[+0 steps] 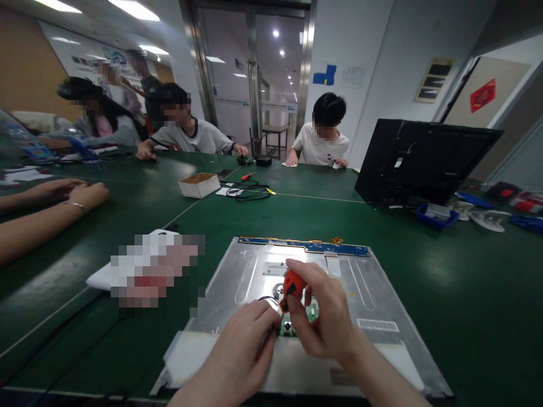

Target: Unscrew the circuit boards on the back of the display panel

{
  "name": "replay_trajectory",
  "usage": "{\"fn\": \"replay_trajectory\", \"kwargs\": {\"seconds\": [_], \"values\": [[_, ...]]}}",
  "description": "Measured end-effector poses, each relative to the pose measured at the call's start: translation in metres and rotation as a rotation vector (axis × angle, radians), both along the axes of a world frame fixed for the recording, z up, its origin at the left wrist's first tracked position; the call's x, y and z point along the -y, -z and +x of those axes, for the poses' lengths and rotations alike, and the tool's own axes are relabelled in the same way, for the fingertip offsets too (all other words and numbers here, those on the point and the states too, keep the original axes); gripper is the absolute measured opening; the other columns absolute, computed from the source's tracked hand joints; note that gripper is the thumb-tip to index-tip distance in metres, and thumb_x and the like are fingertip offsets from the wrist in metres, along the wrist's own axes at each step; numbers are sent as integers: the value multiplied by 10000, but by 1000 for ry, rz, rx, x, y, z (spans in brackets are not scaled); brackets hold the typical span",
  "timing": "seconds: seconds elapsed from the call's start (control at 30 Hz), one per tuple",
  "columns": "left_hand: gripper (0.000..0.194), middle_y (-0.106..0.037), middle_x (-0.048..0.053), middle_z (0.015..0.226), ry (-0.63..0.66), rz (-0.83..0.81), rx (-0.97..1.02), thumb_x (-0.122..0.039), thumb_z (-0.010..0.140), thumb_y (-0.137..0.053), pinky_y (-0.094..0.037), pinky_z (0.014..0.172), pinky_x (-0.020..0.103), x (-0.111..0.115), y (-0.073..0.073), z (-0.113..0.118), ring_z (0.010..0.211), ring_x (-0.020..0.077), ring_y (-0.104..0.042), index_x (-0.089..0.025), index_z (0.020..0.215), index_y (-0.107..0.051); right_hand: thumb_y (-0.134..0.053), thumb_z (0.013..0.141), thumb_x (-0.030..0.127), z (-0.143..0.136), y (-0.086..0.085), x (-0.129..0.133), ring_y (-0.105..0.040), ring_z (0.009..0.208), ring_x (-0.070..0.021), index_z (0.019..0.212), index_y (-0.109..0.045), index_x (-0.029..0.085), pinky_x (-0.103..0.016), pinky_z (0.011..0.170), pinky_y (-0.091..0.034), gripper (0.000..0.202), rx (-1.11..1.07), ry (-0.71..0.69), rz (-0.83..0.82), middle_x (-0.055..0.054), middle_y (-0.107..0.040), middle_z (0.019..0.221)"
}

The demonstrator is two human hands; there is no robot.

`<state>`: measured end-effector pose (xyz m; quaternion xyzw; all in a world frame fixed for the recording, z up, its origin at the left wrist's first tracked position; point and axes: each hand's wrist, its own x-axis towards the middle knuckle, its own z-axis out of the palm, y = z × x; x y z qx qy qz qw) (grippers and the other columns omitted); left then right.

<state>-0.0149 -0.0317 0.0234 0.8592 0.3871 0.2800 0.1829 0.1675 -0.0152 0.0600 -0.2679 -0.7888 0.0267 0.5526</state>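
Note:
A silver metal-backed display panel (250,277) lies flat in front of me, with a blue circuit strip (305,246) along its far edge. My right hand (326,308) grips a red-orange screwdriver (292,285) with black patches, tilted tip-down over a small green circuit board (289,328) at the panel's middle. Close beside the tip, my left hand (250,339) has its fingers drawn together at the board's left edge. What those fingers hold, if anything, is hidden. A thin dark cable (266,298) curves just beyond them. Part of the board is covered by my hands.
A black monitor casing (424,161) stands at the right, near a blue tray (436,215). Farther back are a white box (199,185), another screwdriver (246,177) and cables (254,195). A white device (139,260) lies left. Another person's hands (80,195) rest on the green table (479,294).

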Motion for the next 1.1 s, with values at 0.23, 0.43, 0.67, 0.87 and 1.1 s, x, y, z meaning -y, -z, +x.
{"fn": "replay_trajectory", "kwargs": {"seconds": [0.23,0.43,0.67,0.87,1.1], "values": [[223,-650,78,914,-17,-10,-4,-106,860,-447,-532,779,322,0,0,0,837,226,-617,-209,902,-641,-504,924,192,-3,0,-2,-556,610,-145,1353,-453,205,-257,466,-448,432,-29,33,52,-15,-626,818],[238,-653,79,897,-20,-12,6,-108,858,-450,-539,798,332,1,0,0,838,230,-615,-211,910,-658,-535,944,201,-3,-1,-3,-581,643,-152,1356,-475,215,-253,504,-479,417,-19,43,50,-17,-645,819],[227,-654,83,925,-1,-11,17,-122,882,-447,-539,778,322,0,-1,1,849,228,-618,-210,912,-654,-503,918,163,0,-1,-1,-636,735,-168,1438,-435,189,-266,547,-540,526,-15,-24,-4,-69,-691,953],[230,-655,82,921,-1,-14,12,-124,884,-443,-539,769,318,0,-1,1,846,226,-621,-209,916,-654,-485,906,138,1,-3,-1,-633,714,-172,1455,-424,177,-279,542,-547,554,-7,-22,4,-71,-686,931],[229,-653,81,903,-8,-14,1,-130,868,-458,-541,777,325,-1,1,0,842,232,-620,-214,921,-665,-493,912,158,-1,-3,-1,-618,680,-163,1413,-450,193,-265,518,-531,504,-19,7,24,-45,-667,871]]}}
